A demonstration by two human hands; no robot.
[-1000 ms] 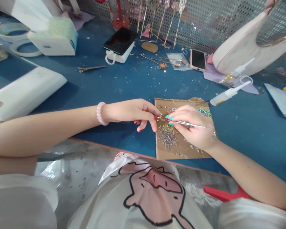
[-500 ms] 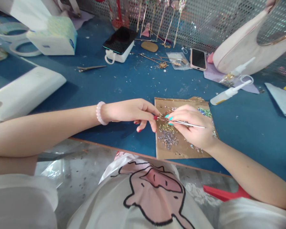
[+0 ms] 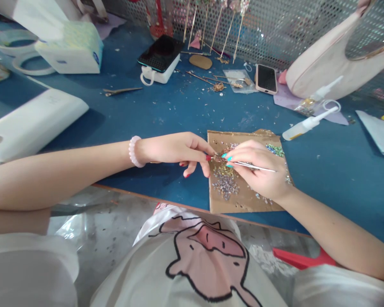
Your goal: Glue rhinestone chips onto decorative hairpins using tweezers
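My left hand (image 3: 182,149), with red nails and a beaded bracelet (image 3: 135,152) at the wrist, pinches a small metallic piece (image 3: 216,156) between thumb and index finger. Its exact kind is too small to tell. From the other side my right hand (image 3: 254,166) grips a thin metal tool like tweezers (image 3: 254,166), whose tip meets the small piece. Both hands are over the left half of a cardboard sheet (image 3: 246,207). Grey-violet rhinestones (image 3: 225,186) lie loose on it, with yellowish ones above them and green-blue ones (image 3: 274,150) at the upper right, partly behind my right hand.
A glue bottle (image 3: 302,128) lies right of the cardboard. Scissors (image 3: 123,91), a power bank with a phone (image 3: 161,55) on top, another phone (image 3: 266,79) and stick-mounted ornaments (image 3: 240,34) are farther back. A white device (image 3: 35,123) and tissue pack (image 3: 73,49) stand left.
Both hands keep nearly the same place and hold. The tool tip and the small piece have shifted only very slightly at the fingertips.
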